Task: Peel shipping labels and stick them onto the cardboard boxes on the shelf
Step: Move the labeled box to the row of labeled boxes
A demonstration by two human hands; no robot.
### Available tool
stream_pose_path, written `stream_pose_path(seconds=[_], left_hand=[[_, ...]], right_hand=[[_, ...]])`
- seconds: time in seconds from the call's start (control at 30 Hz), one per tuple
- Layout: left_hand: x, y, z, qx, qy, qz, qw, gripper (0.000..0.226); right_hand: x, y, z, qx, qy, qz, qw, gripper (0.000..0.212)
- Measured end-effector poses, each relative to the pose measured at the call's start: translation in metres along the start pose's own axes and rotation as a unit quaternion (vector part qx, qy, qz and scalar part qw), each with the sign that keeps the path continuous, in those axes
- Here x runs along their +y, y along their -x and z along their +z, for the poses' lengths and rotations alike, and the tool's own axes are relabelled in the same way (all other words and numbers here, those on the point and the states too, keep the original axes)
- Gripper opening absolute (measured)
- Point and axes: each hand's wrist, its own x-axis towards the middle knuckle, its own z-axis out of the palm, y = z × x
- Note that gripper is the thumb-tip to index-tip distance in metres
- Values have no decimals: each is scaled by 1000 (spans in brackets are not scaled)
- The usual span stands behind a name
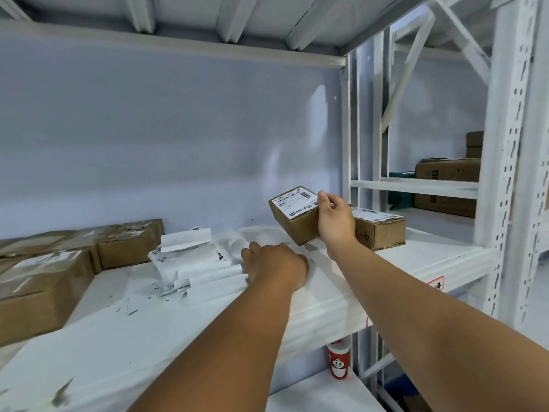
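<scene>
Right hand (pixel 334 217) is gripping a tilted, labelled brown cardboard box (pixel 297 228), centre right; left hand (pixel 274 264) is touching white label sheets (pixel 190 260), grip unclear.

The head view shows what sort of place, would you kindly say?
Probably a warehouse dispatch area: white metal racking, a labelled cardboard box gripped by the right hand, and a pile of label sheets.
</scene>
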Motion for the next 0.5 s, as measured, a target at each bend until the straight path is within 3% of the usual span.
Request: stream_pose_path(seconds=[0.1, 0.23, 0.4, 0.5], left_hand=[[-4, -7, 1, 50, 52, -15, 997, 54], [-4, -15, -1, 92, 110, 38, 989, 73], [-4, -19, 8, 21, 130, 42, 990, 86], [-4, -17, 6, 31, 131, 36, 990, 77]], right_hand=[[7, -15, 13, -17, 11, 48, 999, 40], [17, -20, 24, -69, 3, 84, 994, 46], [23, -15, 19, -108, 161, -35, 980, 44], [22, -7, 19, -110, 288, -165, 937, 36]])
